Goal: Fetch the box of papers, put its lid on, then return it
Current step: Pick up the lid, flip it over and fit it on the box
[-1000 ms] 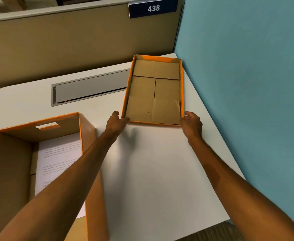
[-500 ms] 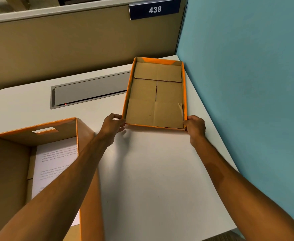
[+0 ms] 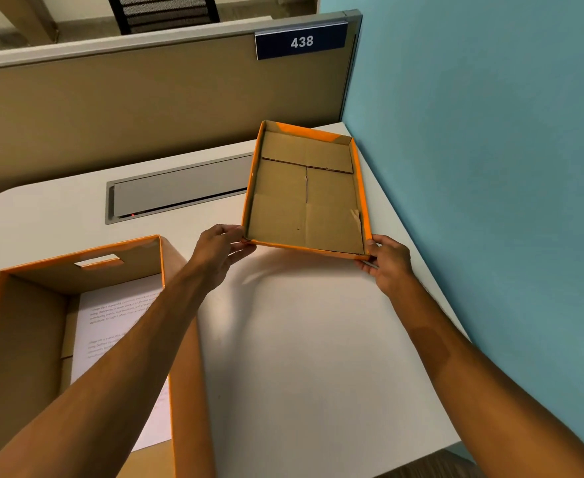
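The orange cardboard lid (image 3: pixel 304 194) is upside down at the far right of the white desk, its brown inside facing up and its near edge raised off the surface. My left hand (image 3: pixel 220 251) grips its near left corner and my right hand (image 3: pixel 387 262) grips its near right corner. The open orange box (image 3: pixel 25 326) stands at the near left, with a handle slot in its far wall. Printed white papers (image 3: pixel 111 326) lie inside it, partly hidden by my left forearm.
A grey cable hatch (image 3: pixel 177 193) is set into the white desk (image 3: pixel 301 339) behind the box. A tan partition (image 3: pixel 146 91) with a "438" sign (image 3: pixel 301 41) closes the back. A teal wall (image 3: pixel 490 167) runs along the right edge.
Both hands have closed on the lid's near corners and tipped its near edge up off the desk. The view has tilted upward a little.
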`<move>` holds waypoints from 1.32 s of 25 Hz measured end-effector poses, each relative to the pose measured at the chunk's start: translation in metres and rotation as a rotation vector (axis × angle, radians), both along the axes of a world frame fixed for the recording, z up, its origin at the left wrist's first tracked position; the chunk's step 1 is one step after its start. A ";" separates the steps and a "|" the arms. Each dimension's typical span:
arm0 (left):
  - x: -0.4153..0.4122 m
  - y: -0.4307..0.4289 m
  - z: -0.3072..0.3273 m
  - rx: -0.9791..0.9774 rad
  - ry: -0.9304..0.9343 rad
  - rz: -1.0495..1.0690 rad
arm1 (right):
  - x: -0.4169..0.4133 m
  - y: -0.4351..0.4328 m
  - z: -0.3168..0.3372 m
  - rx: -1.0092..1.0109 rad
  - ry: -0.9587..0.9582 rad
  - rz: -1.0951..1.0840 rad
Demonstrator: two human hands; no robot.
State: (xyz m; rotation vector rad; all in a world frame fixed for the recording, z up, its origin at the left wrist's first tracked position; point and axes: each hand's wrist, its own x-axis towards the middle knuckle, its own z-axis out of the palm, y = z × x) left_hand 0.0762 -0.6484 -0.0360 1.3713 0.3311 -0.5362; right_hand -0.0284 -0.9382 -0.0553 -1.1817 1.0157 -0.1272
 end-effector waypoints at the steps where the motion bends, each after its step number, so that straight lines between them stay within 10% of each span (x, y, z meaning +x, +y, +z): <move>1: -0.004 0.005 0.004 -0.028 -0.004 -0.016 | -0.006 0.005 0.002 0.008 -0.012 -0.005; 22: -0.170 0.207 0.101 -0.234 -0.093 -0.301 | -0.132 0.168 0.071 -0.050 -0.203 0.324; 33: -0.244 0.266 0.126 -0.166 -0.266 -0.135 | -0.197 0.316 0.105 -1.346 -0.602 0.717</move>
